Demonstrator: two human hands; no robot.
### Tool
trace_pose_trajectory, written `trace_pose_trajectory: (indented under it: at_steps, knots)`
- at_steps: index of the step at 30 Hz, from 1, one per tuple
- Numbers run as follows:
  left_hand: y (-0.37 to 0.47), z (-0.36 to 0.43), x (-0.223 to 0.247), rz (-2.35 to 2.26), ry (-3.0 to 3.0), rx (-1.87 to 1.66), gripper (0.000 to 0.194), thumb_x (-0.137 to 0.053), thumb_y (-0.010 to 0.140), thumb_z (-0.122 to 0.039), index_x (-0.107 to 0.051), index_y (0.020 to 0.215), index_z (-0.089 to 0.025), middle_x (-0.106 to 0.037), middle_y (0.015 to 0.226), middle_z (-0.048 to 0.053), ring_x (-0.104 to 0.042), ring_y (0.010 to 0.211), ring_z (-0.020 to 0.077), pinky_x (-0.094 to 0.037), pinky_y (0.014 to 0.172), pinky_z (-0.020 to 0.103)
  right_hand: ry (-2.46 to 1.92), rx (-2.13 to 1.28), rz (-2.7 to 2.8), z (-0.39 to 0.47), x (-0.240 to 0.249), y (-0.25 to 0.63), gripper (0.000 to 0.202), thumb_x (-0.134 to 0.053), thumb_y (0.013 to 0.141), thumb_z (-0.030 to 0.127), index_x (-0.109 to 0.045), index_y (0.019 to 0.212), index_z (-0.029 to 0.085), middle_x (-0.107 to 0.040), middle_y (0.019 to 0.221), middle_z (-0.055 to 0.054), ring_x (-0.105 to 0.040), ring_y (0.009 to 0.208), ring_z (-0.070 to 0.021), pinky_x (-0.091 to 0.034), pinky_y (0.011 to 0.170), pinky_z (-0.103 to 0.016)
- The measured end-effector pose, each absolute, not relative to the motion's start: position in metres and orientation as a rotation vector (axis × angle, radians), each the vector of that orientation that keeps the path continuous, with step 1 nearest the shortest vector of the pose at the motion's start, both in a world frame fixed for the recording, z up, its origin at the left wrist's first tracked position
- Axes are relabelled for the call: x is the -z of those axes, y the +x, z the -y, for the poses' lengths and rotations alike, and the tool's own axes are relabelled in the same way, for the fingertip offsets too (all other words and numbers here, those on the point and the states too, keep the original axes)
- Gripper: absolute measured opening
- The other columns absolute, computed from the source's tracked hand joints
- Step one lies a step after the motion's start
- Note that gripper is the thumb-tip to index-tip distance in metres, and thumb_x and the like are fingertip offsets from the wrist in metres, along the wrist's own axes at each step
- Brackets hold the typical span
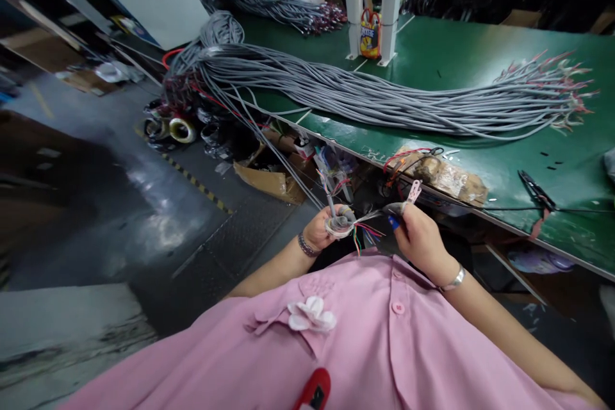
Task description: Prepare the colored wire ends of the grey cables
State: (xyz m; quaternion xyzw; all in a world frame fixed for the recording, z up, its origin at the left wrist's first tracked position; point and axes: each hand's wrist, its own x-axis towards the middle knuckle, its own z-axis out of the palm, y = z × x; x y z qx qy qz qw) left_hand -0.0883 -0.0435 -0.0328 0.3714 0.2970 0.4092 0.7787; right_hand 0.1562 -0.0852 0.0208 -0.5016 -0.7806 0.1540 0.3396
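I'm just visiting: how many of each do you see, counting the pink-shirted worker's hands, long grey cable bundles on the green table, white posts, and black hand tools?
Hands: 2 (left hand, right hand)
Grey cable bundles: 2 (front bundle, rear bundle)
White posts: 2
Black hand tool: 1
Total: 7

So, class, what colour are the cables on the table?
Mostly grey; the cables show best in the head view.

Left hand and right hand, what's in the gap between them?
The head view shows loose coloured wires and fine pale strands between the left hand and the right hand.
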Motion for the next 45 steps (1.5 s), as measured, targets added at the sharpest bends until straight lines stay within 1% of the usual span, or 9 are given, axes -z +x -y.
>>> trace_pose_trajectory:
  at_steps: [10,15,19,22,26,29,33,38,45]
  knots:
    - [-0.082,0.052,0.027,-0.79,1.089,-1.068,0.038,-0.082,0.07,-0.043,-0.069,0.088,-0.012,-0.054,0.057,-0.004,-0.039,0.043,0.0033,-0.028,0.041,0.016,-1.28,-0.497,1.687,0.116,-0.044,0.155,0.018,-0.059,0.092,0.032,-0.064,0.106,0.022,-0.069,0.087,-0.006,-0.06,0.068,-0.0176,-0.049,0.065,-0.03]
    - [-0.071,0.058,0.013,-0.854,1.336,-1.056,0.035,-0.076,0.078,-0.043,-0.071,0.092,-0.011,-0.061,0.064,0.0,-0.05,0.053,0.0072,-0.041,0.052,0.02,-1.472,-0.455,1.766,0.11,-0.049,0.143,0.034,-0.068,0.084,0.041,-0.064,0.11,0.019,-0.063,0.07,-0.002,-0.054,0.056,-0.0163,-0.045,0.055,-0.029]
    - [-0.065,0.059,0.004,-0.834,1.48,-1.044,0.032,-0.076,0.079,-0.042,-0.072,0.09,-0.012,-0.067,0.076,0.005,-0.061,0.071,0.0133,-0.048,0.066,0.023,-1.396,-0.385,1.84,0.106,-0.044,0.138,0.021,-0.061,0.087,0.025,-0.064,0.107,0.021,-0.071,0.087,-0.007,-0.064,0.072,-0.0196,-0.048,0.066,-0.031]
    - [-0.064,0.06,0.005,-0.876,1.419,-1.028,0.033,-0.075,0.079,-0.042,-0.071,0.09,-0.012,-0.062,0.066,0.001,-0.054,0.059,0.0092,-0.044,0.056,0.02,-1.143,-0.338,2.099,0.107,-0.038,0.136,0.016,-0.053,0.084,0.011,-0.064,0.09,0.022,-0.07,0.082,-0.006,-0.064,0.074,-0.0194,-0.046,0.068,-0.03]
    - [-0.063,0.054,0.012,-0.928,1.216,-1.054,0.033,-0.076,0.077,-0.041,-0.068,0.09,-0.012,-0.052,0.056,-0.005,-0.039,0.044,0.0041,-0.03,0.042,0.017,-0.921,-0.46,2.405,0.112,-0.038,0.134,0.017,-0.05,0.084,0.009,-0.062,0.08,0.021,-0.063,0.066,-0.002,-0.057,0.061,-0.0157,-0.041,0.06,-0.027]
    - [-0.067,0.043,0.014,-0.871,0.987,-1.141,0.028,-0.076,0.074,-0.036,-0.065,0.084,-0.013,-0.05,0.053,-0.006,-0.033,0.04,0.0025,-0.024,0.039,0.016,-0.805,-0.703,2.46,0.116,-0.042,0.139,0.012,-0.055,0.088,0.016,-0.065,0.089,0.021,-0.065,0.069,-0.001,-0.058,0.061,-0.0144,-0.043,0.061,-0.025]
    - [-0.075,0.032,0.01,-0.671,0.798,-1.072,0.024,-0.077,0.07,-0.03,-0.061,0.079,-0.014,-0.047,0.048,-0.007,-0.031,0.036,0.002,-0.023,0.04,0.017,-0.944,-0.872,2.056,0.119,-0.042,0.162,0.012,-0.057,0.092,0.025,-0.068,0.097,0.022,-0.071,0.078,-0.003,-0.065,0.067,-0.0155,-0.049,0.063,-0.026]
    - [-0.068,0.033,0.006,-0.595,0.764,-1.004,0.033,-0.084,0.064,-0.034,-0.065,0.081,-0.012,-0.053,0.052,-0.004,-0.036,0.037,0.0032,-0.023,0.039,0.018,-1.185,-0.584,1.65,0.12,-0.03,0.188,0.014,-0.062,0.09,0.024,-0.07,0.101,0.024,-0.072,0.083,-0.005,-0.066,0.068,-0.0187,-0.053,0.061,-0.03]
    - [-0.045,0.043,0.011,-0.597,0.756,-0.782,0.042,-0.092,0.054,-0.038,-0.066,0.074,-0.011,-0.06,0.06,0.0,-0.049,0.049,0.0061,-0.035,0.047,0.018,-1.01,-0.551,1.797,0.118,-0.031,0.169,0.036,-0.055,0.088,0.014,-0.064,0.121,0.026,-0.073,0.111,-0.008,-0.071,0.098,-0.0225,-0.058,0.084,-0.037]
